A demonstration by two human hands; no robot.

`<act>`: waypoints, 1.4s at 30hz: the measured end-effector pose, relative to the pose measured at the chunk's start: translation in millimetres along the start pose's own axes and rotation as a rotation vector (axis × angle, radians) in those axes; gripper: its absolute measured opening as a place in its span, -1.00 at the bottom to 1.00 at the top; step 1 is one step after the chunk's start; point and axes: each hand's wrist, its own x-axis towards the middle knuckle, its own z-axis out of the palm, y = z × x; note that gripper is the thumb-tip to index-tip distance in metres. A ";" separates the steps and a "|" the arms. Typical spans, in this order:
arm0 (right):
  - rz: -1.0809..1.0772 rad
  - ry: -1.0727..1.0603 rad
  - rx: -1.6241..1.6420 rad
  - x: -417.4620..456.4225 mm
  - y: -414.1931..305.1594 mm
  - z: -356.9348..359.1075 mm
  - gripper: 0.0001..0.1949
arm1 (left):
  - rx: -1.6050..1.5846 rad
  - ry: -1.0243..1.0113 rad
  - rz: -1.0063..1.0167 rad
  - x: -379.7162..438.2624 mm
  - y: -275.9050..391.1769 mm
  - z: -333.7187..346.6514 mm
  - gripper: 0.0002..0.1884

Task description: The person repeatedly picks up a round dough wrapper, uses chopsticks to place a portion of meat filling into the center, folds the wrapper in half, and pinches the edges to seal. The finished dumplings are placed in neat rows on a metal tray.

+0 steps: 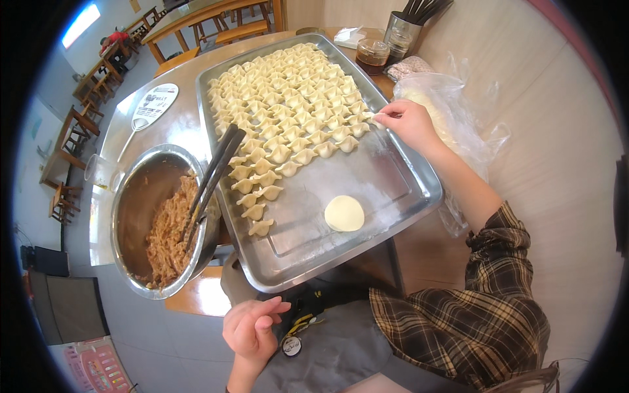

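My right hand (407,123) pinches a folded dumpling (374,119) at the right end of a row on a large metal tray (324,263). Many folded dumplings (295,110) fill the tray's far and left parts. One flat round dough wrapper (344,213) lies on the near part. My left hand (253,326) is raised in front of the apron, below the tray's near edge, fingers curled loosely with nothing in them. Left of the tray stands a metal bowl (142,196) of minced filling (172,238), with dark chopsticks (214,172) resting in it.
Right of the tray lies a clear plastic bag (442,103) of pale wrappers. Beyond are a jar of dark sauce (372,55) and a metal holder with chopsticks (405,29). A plastic hand fan (155,105) and a clear cup (98,172) are at the left. A person in red (117,39) sits far off.
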 end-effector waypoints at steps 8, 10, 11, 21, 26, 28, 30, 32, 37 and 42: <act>-0.154 0.011 -0.346 5.0 -2.6 1.8 -0.82 | -0.027 -0.057 0.019 1.0 -3.4 2.4 -0.62; -0.158 0.017 -0.378 4.2 -5.0 1.5 -0.82 | -0.042 -0.067 0.036 1.9 -4.5 2.5 -0.65; -0.176 0.008 -0.392 5.8 -1.8 2.8 -0.81 | -0.045 -0.072 0.041 3.3 -4.2 2.6 -0.66; -0.478 -0.413 -0.042 -51.0 -79.4 -2.7 -0.65 | -0.085 -0.156 -0.018 0.7 -11.4 -0.6 -0.77; -0.711 -0.721 -0.041 -85.8 -101.0 4.3 -0.48 | -0.163 -0.152 -0.025 -0.9 -13.1 -1.7 -0.74; -0.705 -0.718 -0.057 -87.0 -100.9 4.2 -0.50 | -0.194 -0.150 -0.045 -3.5 -15.3 -3.6 -0.72; -0.699 -0.719 -0.038 -87.7 -96.9 5.4 -0.53 | -0.300 -0.087 -0.131 -7.6 -15.4 -0.4 -0.69; -0.695 -0.726 0.016 -84.9 -87.7 7.8 -0.56 | -0.363 -0.062 -0.179 -8.4 -13.9 -0.3 -0.68; -0.581 -0.782 0.177 -79.7 -80.6 10.4 -0.75 | -0.375 -0.104 -0.217 -6.7 -12.2 -1.6 -0.63; -0.536 -0.799 0.236 -77.6 -79.0 12.2 -0.84 | -0.380 -0.062 -0.192 -4.0 -16.9 2.5 -0.61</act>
